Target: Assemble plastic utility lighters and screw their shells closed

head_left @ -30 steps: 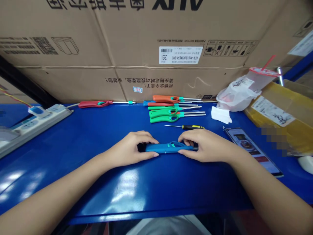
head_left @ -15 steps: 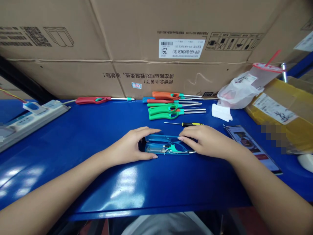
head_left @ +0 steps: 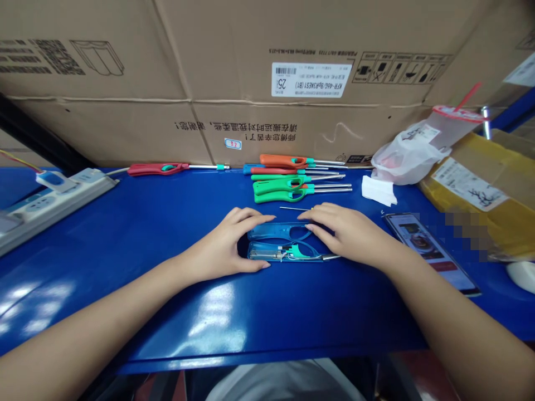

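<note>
A blue long-nosed lighter lies split into two shells on the blue table (head_left: 125, 245). The empty cover shell (head_left: 273, 230) lies just behind the base shell (head_left: 284, 253), whose inner parts and green trigger show. My left hand (head_left: 223, 245) curls round the left ends of both shells, thumb at the front and fingers on the cover. My right hand (head_left: 349, 234) rests on the right end, its fingertips pinching the cover shell. The metal nozzle pokes out under that hand.
Several green, orange and blue lighters (head_left: 292, 181) lie behind, and a red lighter (head_left: 159, 168) to their left. A thin screwdriver shaft (head_left: 292, 209) shows beside my right hand. Power strip (head_left: 54, 195) at left; phone (head_left: 430, 250), tissue (head_left: 378, 191), bagged cup (head_left: 409, 153), yellow parcel (head_left: 480, 189) at right. A cardboard box (head_left: 251, 83) walls the back.
The closed blue lighter has come apart. The cover shell was lifted off and laid behind the base, and my right hand has moved back with it, now covering the screwdriver handle.
</note>
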`<state>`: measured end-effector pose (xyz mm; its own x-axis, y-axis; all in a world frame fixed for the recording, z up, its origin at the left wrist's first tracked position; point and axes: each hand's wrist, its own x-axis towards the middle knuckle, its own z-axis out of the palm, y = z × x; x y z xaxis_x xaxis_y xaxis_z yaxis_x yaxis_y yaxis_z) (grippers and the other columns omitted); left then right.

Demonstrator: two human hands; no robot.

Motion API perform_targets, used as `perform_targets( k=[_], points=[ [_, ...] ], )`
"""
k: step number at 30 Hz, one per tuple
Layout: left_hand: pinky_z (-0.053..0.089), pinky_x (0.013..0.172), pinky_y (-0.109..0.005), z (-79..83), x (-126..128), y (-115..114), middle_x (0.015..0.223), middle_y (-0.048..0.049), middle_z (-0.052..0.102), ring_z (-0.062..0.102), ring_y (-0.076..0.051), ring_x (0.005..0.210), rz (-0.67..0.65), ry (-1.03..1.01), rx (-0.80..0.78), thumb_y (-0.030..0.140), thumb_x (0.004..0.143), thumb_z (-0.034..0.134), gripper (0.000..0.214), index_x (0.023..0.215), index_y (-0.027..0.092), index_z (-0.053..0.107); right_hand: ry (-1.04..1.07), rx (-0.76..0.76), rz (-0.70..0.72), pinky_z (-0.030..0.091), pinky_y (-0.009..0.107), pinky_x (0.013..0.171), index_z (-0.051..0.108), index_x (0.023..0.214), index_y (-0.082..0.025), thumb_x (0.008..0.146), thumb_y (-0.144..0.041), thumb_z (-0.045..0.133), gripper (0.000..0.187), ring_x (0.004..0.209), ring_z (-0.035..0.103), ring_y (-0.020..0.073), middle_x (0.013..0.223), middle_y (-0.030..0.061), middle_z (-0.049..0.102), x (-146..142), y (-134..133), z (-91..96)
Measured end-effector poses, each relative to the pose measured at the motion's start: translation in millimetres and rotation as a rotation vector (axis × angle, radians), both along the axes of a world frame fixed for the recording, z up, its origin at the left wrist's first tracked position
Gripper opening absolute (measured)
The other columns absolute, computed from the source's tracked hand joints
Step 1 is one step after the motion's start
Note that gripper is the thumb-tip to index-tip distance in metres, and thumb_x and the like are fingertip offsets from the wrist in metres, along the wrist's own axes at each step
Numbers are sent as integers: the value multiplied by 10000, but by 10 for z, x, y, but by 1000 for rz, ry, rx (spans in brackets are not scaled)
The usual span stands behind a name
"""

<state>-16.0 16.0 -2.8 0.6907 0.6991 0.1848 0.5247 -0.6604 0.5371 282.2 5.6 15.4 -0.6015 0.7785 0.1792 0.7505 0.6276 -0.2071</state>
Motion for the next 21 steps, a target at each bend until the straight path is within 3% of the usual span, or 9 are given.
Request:
perform_targets(
  k=[3,5,8,11,15,21],
  points=[
    [384,1149,-496,22,0,-2,1417,-110,523,451,-317,1325,8,11,145,499,775,853,773,1440,247,550,45,75,-11,516,435,950,660,1270,-159,1026,-254,514,300,1140,619,287,1178,128,688,-6,11,15],
    [409,1090,-482,60,-2,-4,1328,-107,565,485,-308,1245,13,11,215,510,771,851,631,1297,228,644,96,52,14,499,406,930,682,1151,-173,1017,-305,552,229,1090,611,261,1110,105,681,-3,0,52],
    [457,941,-415,122,-8,-7,1146,-73,642,549,-255,1047,-31,47,240,501,795,835,464,1138,217,702,80,-148,81,471,337,782,651,923,-209,950,-476,661,268,878,602,197,925,31,659,0,-38,119],
    [463,843,-379,152,-15,-12,1049,-47,709,574,-228,928,-106,121,212,485,846,799,373,1093,214,728,8,-326,87,400,293,650,596,857,-222,840,-578,757,392,747,554,157,848,-15,630,-9,-69,155],
    [484,839,-359,153,-10,-16,1006,-54,748,615,-220,916,-150,117,170,419,945,705,266,1076,191,747,-26,-370,50,368,288,630,583,850,-222,867,-533,732,346,725,541,154,838,-16,634,-14,-75,152],
    [522,886,-314,146,14,-31,1024,-59,751,667,-184,940,-154,22,86,297,1063,512,256,1128,174,727,51,-274,114,457,318,799,666,1048,-220,985,-403,607,203,934,647,198,1044,39,710,-14,-79,155]
  ],
)
